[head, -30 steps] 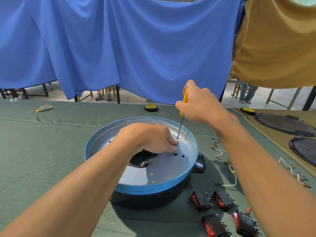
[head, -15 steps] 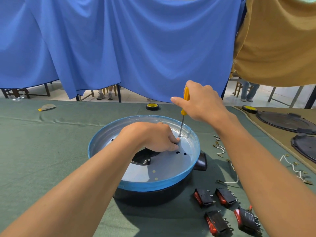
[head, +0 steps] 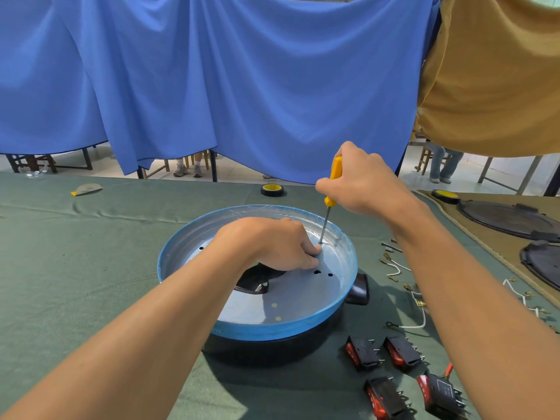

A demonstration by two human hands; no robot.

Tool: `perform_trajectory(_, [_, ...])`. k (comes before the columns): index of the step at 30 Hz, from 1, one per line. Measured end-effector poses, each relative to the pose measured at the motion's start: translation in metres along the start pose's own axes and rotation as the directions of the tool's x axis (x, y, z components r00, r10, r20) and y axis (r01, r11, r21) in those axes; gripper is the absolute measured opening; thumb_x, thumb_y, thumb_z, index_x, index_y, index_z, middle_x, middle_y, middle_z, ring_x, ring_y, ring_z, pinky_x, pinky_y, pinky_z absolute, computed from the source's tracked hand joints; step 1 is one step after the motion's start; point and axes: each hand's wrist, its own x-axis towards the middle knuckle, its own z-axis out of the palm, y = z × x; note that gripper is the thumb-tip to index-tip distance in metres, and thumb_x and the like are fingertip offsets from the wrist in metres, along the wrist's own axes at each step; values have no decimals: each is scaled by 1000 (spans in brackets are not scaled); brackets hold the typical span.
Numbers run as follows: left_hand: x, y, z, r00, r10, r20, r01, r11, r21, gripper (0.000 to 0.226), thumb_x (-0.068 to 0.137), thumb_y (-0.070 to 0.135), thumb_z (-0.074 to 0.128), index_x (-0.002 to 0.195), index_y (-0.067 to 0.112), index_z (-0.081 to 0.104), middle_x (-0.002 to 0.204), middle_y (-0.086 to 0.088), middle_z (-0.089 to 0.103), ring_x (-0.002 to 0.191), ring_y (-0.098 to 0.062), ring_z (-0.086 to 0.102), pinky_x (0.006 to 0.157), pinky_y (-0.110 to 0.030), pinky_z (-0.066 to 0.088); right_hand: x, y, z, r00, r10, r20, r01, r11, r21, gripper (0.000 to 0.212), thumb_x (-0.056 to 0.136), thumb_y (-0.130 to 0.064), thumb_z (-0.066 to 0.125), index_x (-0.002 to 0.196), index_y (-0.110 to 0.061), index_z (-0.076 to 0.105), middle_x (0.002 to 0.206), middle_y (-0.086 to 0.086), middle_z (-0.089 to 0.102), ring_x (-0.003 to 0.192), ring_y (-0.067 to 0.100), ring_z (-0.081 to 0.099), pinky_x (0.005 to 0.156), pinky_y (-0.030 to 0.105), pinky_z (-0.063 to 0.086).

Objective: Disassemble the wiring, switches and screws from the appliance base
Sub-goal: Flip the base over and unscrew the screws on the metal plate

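Across the far side we see a blue curtain (head: 242, 86) hung in loose folds, with a mustard-brown cloth (head: 491, 80) hanging at the far right. Below their hems we glimpse a pale floor (head: 236, 174), dark wooden furniture legs (head: 30, 163) at the far left, sneakered feet (head: 185, 170) and, far right, a seated person in jeans (head: 438, 163). Our worktop (head: 75, 268) wears a wrinkled green cloth. The light is bright and even.

On the far side of the appliance base (head: 272, 328), the screw under the tip of the screwdriver (head: 325, 222) was too small to make out. The left hand (head: 272, 244) hid its own fingertips there. The right hand (head: 363, 183) covered most of the handle. Right of the base, the nearest switches (head: 385, 398) were cut off by the bottom edge.
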Motion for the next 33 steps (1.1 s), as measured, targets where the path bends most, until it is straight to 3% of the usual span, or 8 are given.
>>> perform_trajectory(3, [0, -1, 1, 1000, 1, -19, -1, 1000, -1, 42, 101, 47, 40, 142, 41, 45, 145, 4, 46, 121, -22, 48, 87, -29, 33, -2, -2, -4, 999, -4, 35, 2, 999, 45, 40, 78, -36, 64, 101, -18, 38, 86, 4, 50, 82, 25, 51, 54, 32, 34])
perform_trajectory(9, [2, -3, 2, 1000, -1, -12, 1, 1000, 10, 42, 100, 49, 39, 142, 44, 44, 147, 3, 43, 124, -25, 46, 92, -32, 34, -4, 0, 2, 998, -38, -56, 26, 980, -198, 39, 89, -54, 53, 97, -19, 39, 87, 6, 52, 85, 31, 49, 66, 39, 37])
perform_trajectory(12, [2, -3, 2, 1000, 3, -11, -3, 1000, 18, 43, 101, 48, 39, 143, 43, 42, 147, 3, 42, 124, -24, 45, 91, -32, 34, -1, 2, 2, 994, -69, -79, 55, 984, -172, 25, 90, -38, 55, 94, -17, 43, 89, 9, 54, 87, 34, 49, 64, 37, 35])
perform_trajectory(15, [2, -2, 2, 1000, 0, -5, 0, 1000, 4, 42, 101, 47, 40, 143, 41, 44, 146, 4, 45, 122, -23, 47, 90, -30, 34, -2, 3, -2, 994, -98, 51, 101, 994, -48, 17, 86, -27, 56, 94, -18, 44, 84, 6, 52, 81, 28, 51, 58, 33, 35])
perform_trajectory(18, [2, -2, 2, 1000, 7, -18, -7, 1000, -10, 42, 101, 46, 40, 143, 39, 45, 144, 4, 47, 120, -22, 48, 87, -29, 33, -4, 0, -6, 986, -118, 119, 116, 993, 22, 22, 82, -32, 60, 90, -18, 44, 80, 5, 52, 70, 22, 49, 54, 32, 34])
perform_trajectory(23, [1, -2, 2, 1000, 0, -14, 0, 1000, 6, 43, 101, 47, 39, 143, 41, 44, 146, 2, 45, 123, -24, 47, 88, -30, 33, -1, 0, 3, 998, -56, -5, 55, 996, -64, 39, 87, -56, 53, 74, -25, 34, 82, 6, 50, 81, 28, 49, 61, 36, 35])
perform_trajectory(28, [1, -1, 3, 1000, 2, -24, -2, 1000, 8, 43, 101, 46, 39, 143, 40, 44, 144, 2, 46, 115, -19, 47, 84, -28, 31, 3, 5, 6, 996, -77, -40, 77, 997, 13, 18, 89, -22, 53, 79, -17, 39, 73, 5, 46, 70, 22, 42, 51, 32, 27])
perform_trajectory(33, [0, 0, 0, 1000, 2, -2, -2, 1000, -1, 43, 102, 44, 39, 144, 37, 44, 145, 3, 46, 108, -16, 45, 85, -28, 32, 5, 10, -3, 985, -158, 68, 153, 985, 79, 20, 88, -22, 56, 77, -15, 40, 67, 2, 43, 58, 18, 38, 51, 30, 31])
